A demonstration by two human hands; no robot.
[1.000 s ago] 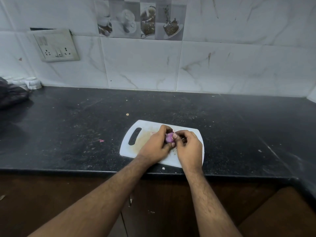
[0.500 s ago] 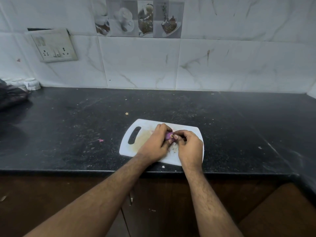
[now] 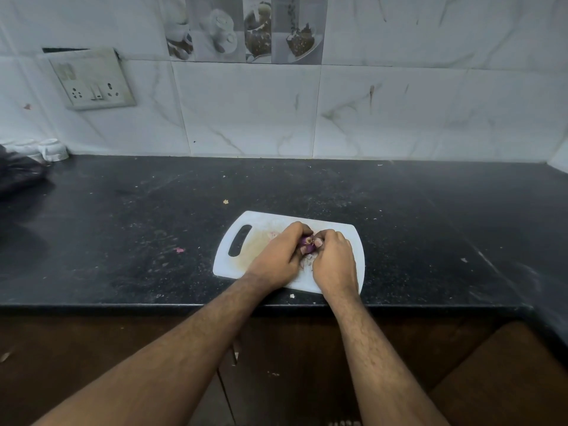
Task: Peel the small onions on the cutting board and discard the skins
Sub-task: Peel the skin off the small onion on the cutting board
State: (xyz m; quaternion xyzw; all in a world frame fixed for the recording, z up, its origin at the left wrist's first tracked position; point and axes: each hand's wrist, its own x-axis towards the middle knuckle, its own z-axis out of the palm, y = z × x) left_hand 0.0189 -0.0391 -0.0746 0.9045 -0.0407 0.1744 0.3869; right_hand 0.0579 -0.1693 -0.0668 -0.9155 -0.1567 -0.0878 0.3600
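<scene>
Two hands meet over the board [image 3: 261,222]: left hand [image 3: 276,256] grips the onion [image 3: 306,243], right hand [image 3: 333,259] pinches its skin from the right side.

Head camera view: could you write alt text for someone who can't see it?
Two bare hands, left hand and right hand, pinch a small purple onion over a white cutting board on a black countertop.
</scene>
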